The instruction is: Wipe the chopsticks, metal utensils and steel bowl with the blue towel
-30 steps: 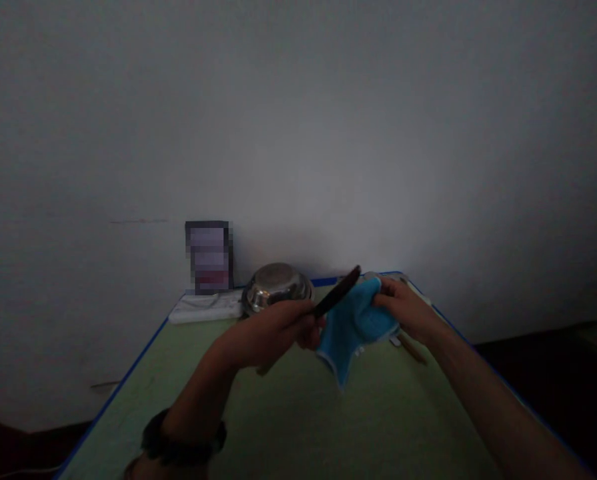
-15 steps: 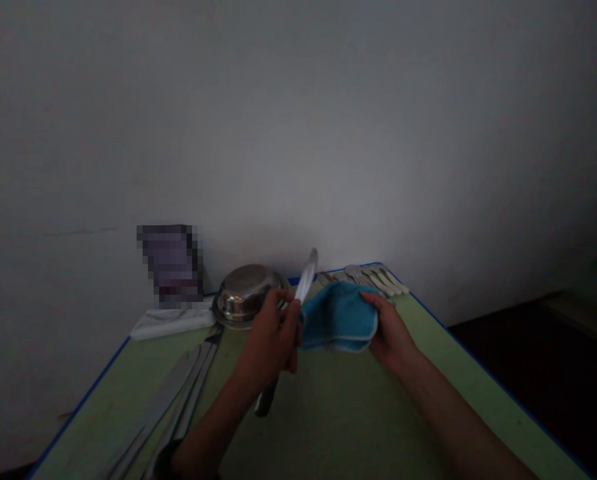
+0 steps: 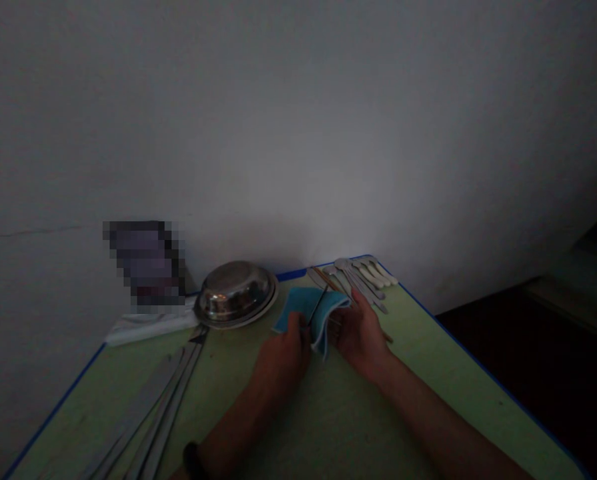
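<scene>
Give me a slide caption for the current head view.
Left hand holding a knife across a blue cloth, right hand at the cloth's edge, an upturned metal bowl and cutlery beyond.

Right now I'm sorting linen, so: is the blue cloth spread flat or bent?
Bent, not flat: the blue cloth curves over, one corner hanging between the left hand and right hand. Whether it's doubled, I cannot tell.

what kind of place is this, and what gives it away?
Probably a kitchen or dining corner, home or canteen unclear: a green tabletop against a plain wall, an upturned metal bowl, cutlery laid out.
</scene>
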{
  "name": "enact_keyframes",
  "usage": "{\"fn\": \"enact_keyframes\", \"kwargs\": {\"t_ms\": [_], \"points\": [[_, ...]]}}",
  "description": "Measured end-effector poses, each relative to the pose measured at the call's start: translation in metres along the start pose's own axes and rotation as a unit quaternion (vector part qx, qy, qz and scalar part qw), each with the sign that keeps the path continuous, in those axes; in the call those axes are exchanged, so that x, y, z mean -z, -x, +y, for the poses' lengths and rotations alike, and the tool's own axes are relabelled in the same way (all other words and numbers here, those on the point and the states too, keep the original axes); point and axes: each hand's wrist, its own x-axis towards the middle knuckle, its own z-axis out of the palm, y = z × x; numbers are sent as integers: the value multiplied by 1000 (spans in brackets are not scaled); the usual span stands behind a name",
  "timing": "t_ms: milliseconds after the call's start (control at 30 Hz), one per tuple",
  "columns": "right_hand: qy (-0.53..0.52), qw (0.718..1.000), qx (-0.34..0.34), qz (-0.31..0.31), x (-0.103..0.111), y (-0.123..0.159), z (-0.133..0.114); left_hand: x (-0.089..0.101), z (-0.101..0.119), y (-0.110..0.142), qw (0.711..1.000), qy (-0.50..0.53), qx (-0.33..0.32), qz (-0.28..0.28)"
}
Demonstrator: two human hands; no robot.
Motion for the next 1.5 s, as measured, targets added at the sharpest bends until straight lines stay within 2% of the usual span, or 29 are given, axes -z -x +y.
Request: {"fn": "enact_keyframes", "kwargs": {"t_ms": [100, 167, 267, 367, 500, 633, 700, 833, 933, 1000, 1067, 1167, 1267, 1367, 1433, 1500], "points": [[-18, 999, -22, 14, 3, -5, 3, -2, 0, 5, 999, -45, -24, -15], [-19, 999, -6, 32, 5, -9, 6, -4, 1, 9, 997, -58, -43, -21], [30, 998, 32, 53, 8, -15, 12, -5, 3, 16, 994, -62, -82, -33], [96, 993, 56, 46, 12, -20, 18, -5, 3, 24, 991, -67, -105, -46], [76, 994, 68, 38, 16, -23, 22, -2, 3, 29, 990, -92, -87, -57], [67, 994, 84, -28, 12, -20, 23, 1, 6, 28, 987, -139, -62, -53], [78, 991, 96, -41, 10, -18, 25, -1, 10, 28, 983, -169, -58, -50], [99, 991, 87, 15, 10, -21, 27, -13, 16, 35, 976, -205, -67, -40], [81, 991, 90, 59, 13, -25, 25, -22, 13, 44, 975, -197, -91, -44], [64, 991, 100, 69, 13, -26, 21, -23, 6, 50, 982, -148, -107, -52], [53, 990, 110, 71, 11, -24, 18, -21, -4, 56, 993, 1, -103, -55], [32, 989, 132, 64, 5, -21, 16, -12, -17, 61, 980, 181, -60, -63], [11, 989, 142, 41, 1, -18, 15, -5, -27, 61, 942, 328, 0, -78], [8, 991, 133, 12, 0, -16, 15, -2, -32, 56, 884, 455, 88, -66], [21, 992, 125, -13, 1, -15, 15, -1, -34, 52, 847, 513, 127, -57], [45, 990, 125, -34, 2, -15, 15, -1, -35, 50, 823, 547, 146, -52]]}}
